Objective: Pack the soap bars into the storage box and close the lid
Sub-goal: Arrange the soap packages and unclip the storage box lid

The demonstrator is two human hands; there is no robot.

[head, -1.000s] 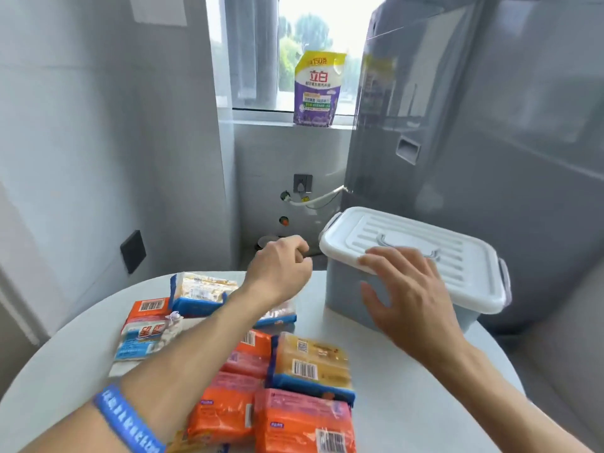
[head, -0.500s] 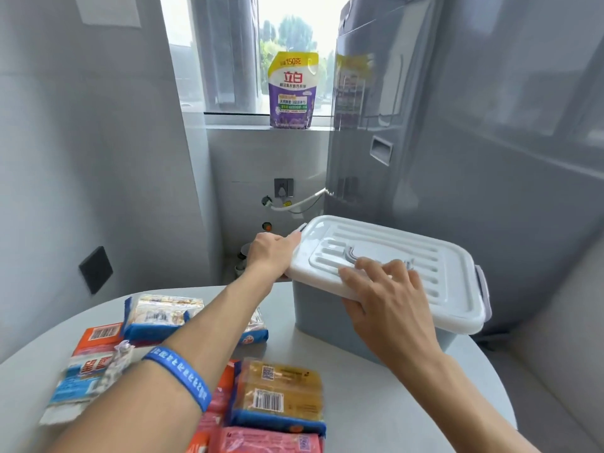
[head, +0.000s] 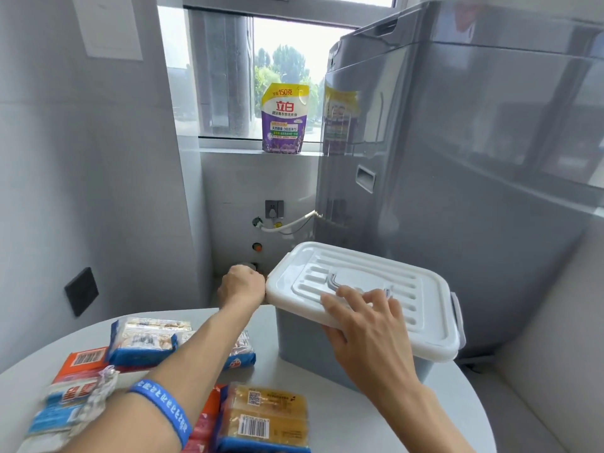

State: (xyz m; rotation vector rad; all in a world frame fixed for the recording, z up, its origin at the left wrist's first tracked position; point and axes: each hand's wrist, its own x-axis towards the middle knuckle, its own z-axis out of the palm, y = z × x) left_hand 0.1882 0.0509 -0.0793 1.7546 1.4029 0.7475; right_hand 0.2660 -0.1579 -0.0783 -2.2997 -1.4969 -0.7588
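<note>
A grey storage box with a white ribbed lid stands on the round white table, lid on. My left hand is curled at the lid's left end, at the latch side. My right hand lies spread on the lid's near edge, thumb under the rim, fingertips by the grey lid handle. Several wrapped soap bars lie on the table: a yellow one, blue-and-white ones, orange ones, partly hidden by my left forearm.
A tall grey washing machine stands right behind the box. A purple detergent pouch sits on the window sill. Grey walls close in at the left and back, with a socket and a white hose low down.
My left hand has moved from above the soap bars to the left end of the lid. My right hand has slid to the lid's near edge. The camera has shifted.
</note>
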